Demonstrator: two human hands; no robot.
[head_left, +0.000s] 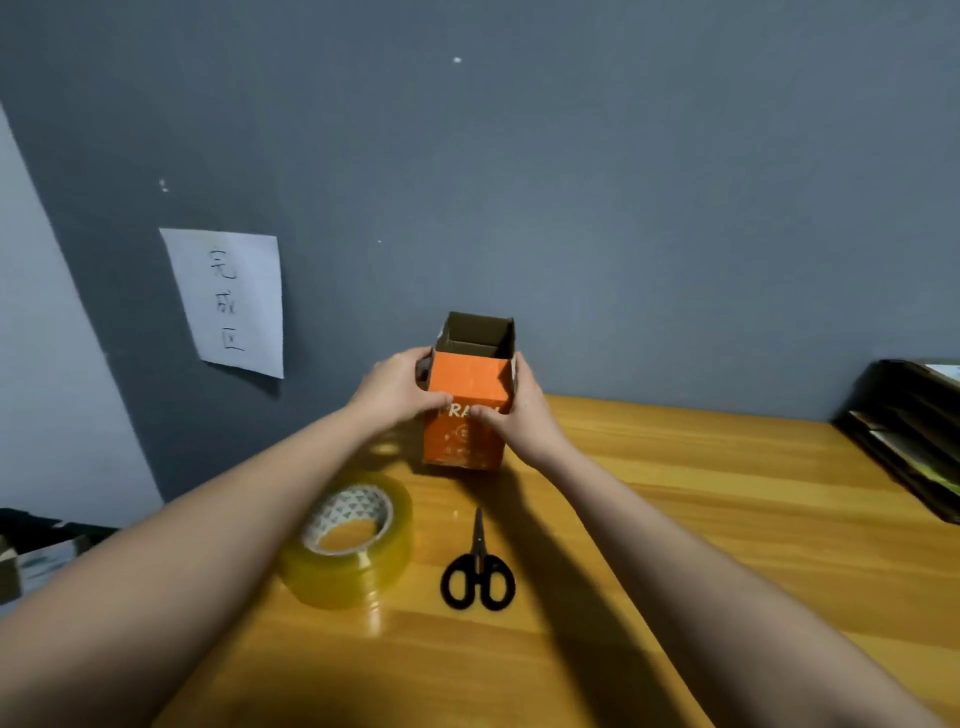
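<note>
An orange cardboard box (464, 439) stands upright near the back of the wooden table (701, 519), its top flaps open and its brown inside showing. My left hand (397, 387) grips its left side, thumb across the orange front. On the box's right side my right hand (519, 410) grips it the same way, thumb on the front face. A roll of clear packing tape (348, 543) lies flat in front of the box to the left. Black scissors (478, 569) lie shut beside the roll, tips pointing away from me.
A grey wall rises just behind the box, with a white paper sign (228, 301) taped to it at the left. A black stacked document tray (909, 431) sits at the table's far right. Dark clutter lies beyond the table's left edge.
</note>
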